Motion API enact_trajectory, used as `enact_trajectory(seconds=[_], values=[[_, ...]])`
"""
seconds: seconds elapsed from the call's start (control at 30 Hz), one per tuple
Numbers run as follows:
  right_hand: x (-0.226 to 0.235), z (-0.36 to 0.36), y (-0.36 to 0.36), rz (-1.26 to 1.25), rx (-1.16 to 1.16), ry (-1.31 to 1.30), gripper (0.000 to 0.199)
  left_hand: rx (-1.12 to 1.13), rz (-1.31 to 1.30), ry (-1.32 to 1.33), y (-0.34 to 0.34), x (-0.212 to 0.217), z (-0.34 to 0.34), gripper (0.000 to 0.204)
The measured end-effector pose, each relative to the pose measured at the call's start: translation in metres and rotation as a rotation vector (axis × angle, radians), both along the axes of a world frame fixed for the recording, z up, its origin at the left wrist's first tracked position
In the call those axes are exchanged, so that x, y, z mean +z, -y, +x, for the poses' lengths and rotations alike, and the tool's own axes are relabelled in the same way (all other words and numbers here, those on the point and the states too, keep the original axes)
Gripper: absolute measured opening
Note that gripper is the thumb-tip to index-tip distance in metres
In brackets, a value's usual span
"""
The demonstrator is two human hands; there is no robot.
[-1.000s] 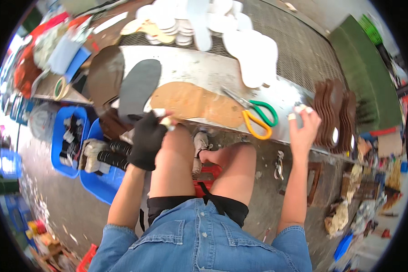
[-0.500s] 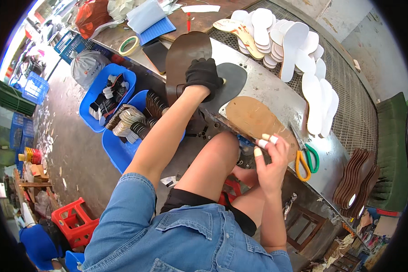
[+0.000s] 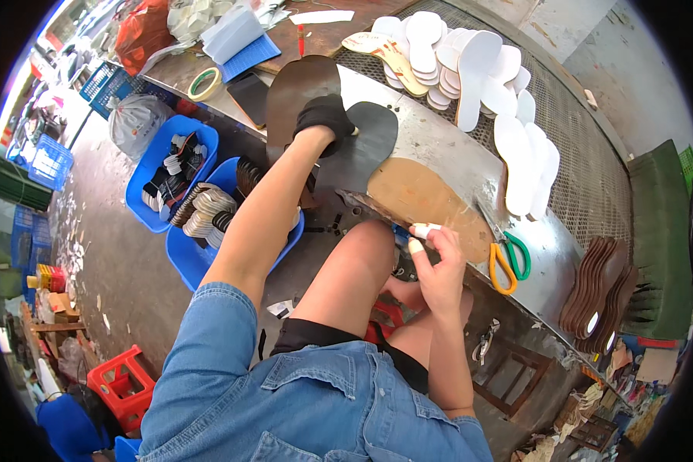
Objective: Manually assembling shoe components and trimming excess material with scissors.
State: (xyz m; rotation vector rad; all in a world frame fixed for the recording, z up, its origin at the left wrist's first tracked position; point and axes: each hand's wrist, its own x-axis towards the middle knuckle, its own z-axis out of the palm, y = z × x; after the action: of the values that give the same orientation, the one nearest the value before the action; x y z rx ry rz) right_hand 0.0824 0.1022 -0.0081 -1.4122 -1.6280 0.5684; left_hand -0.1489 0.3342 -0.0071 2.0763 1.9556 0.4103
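My left hand (image 3: 325,117), in a black glove, reaches out over the metal table (image 3: 446,146). It rests curled where a dark brown sole-shaped sheet (image 3: 294,81) meets a dark grey sole (image 3: 366,154); the glove hides whether it grips either one. My right hand (image 3: 439,266) has white tape on its fingertips. Its fingers are bunched at the table's near edge, just below a tan sole (image 3: 423,196). I see nothing held in it. Scissors with orange and green handles (image 3: 508,258) lie to the right of that hand.
White insoles (image 3: 470,58) are stacked at the back of the table, and brown soles (image 3: 600,289) at its right end. Two blue bins of parts (image 3: 196,208) stand on the floor to the left, with a tape roll (image 3: 205,81) above and a red stool (image 3: 123,381) below.
My left hand has gone from the table's near edge out onto the dark soles. My right hand has come down from beside the scissors to the edge by the tan sole.
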Motion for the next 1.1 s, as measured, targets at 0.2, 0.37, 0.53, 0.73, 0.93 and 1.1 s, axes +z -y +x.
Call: enact_trajectory(seconds=[0.2,0.37,0.53,0.73,0.93,1.1], values=[[0.001,0.010,0.002,-0.176,-0.135,-0.531,0.013,-0.322,-0.038,0.590,0.054,0.036,0.011,0.032],[0.080,-0.011,-0.002,-0.006,-0.016,-0.723,0.015,-0.340,0.196,0.767,0.181,0.066,0.072,0.024],[0.075,0.001,-0.003,-0.107,-0.044,-0.694,0.014,-0.478,0.154,0.910,0.211,0.056,0.082,0.037],[0.062,0.002,0.002,-0.220,0.041,-0.879,0.010,-0.316,0.000,1.197,0.217,0.056,0.077,0.022],[0.049,0.003,0.011,-0.188,0.036,-0.933,0.014,-0.325,0.101,1.177,0.230,0.052,0.081,0.022],[0.039,-0.008,0.013,-0.198,0.183,-1.019,0.019,-0.280,-0.027,1.243,0.231,0.046,0.062,0.024]])
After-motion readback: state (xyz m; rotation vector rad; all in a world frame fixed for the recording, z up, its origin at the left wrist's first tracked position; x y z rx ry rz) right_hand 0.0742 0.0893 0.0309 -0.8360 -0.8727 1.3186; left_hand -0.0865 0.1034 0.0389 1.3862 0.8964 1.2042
